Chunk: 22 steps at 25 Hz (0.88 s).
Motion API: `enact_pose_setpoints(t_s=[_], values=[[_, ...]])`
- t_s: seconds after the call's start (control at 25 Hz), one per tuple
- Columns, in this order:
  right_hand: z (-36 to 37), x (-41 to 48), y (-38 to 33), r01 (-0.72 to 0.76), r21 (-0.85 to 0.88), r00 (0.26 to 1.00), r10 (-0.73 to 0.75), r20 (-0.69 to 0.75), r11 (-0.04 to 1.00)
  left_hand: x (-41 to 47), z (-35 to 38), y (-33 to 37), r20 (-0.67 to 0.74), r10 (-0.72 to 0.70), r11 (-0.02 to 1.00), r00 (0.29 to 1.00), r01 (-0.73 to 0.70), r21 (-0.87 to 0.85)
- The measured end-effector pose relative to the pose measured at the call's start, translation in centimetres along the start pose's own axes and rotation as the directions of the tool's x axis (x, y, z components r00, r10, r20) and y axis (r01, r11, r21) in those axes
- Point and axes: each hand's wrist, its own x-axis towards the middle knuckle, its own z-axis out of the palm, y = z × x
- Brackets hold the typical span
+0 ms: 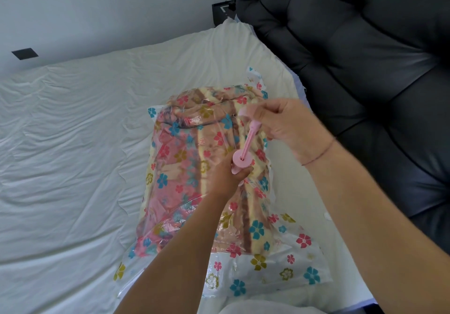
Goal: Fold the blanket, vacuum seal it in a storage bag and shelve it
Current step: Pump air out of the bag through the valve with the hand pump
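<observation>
head view looks down on the folded blanket [185, 167], pink, cream and brown, inside a clear flower-printed storage bag [267, 265] that lies flat on the bed [73, 143] near its right edge. a pink hand pump [246, 141] stands on top of the bag. the left hand [226, 176] grips the pump's barrel low down; the right hand [289, 128] holds the handle above, the rod drawn out between them. a dark padded headboard [365, 70] rises just beside the bed.

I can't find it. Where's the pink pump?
Head view, middle: the pump sits on the flowery bag, left hand gripping its barrel, right hand holding its handle.
</observation>
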Motion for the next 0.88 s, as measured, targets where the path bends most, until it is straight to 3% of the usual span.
enact_pose_setpoints(t_s=[0.12,0.2,0.36,0.44,0.56,0.64,0.88], values=[[2.5,0.3,5.3,-0.221,-0.199,0.974,0.225,-0.003,0.955,-0.1,0.3,-0.1,0.002,0.027,1.000,1.000,-0.027,0.014],[2.9,0.4,5.6,-0.257,-0.219,0.965,0.263,-0.004,0.941,-0.2,0.3,0.0,0.000,0.041,0.999,0.999,-0.041,0.016],[-0.2,0.8,-1.3,-0.002,-0.053,0.999,0.004,0.043,0.999,0.3,-0.4,-0.2,-0.004,0.022,1.000,1.000,-0.022,0.003],[-0.6,1.4,-1.3,0.051,-0.017,0.997,-0.050,0.052,0.999,0.4,-0.4,-0.2,-0.007,0.017,1.000,1.000,-0.017,0.007],[2.0,0.9,4.2,-0.157,-0.227,0.986,0.165,0.017,0.961,0.2,0.1,-0.3,-0.006,0.039,0.999,0.999,-0.039,0.007],[3.2,0.6,6.5,-0.281,-0.230,0.955,0.294,0.025,0.932,0.1,0.1,-0.5,-0.006,0.068,0.997,0.998,-0.068,0.024],[0.1,1.3,-2.7,0.050,-0.070,0.999,-0.048,0.024,0.996,0.6,-0.4,-0.2,-0.005,0.007,1.000,1.000,-0.007,-0.001]])
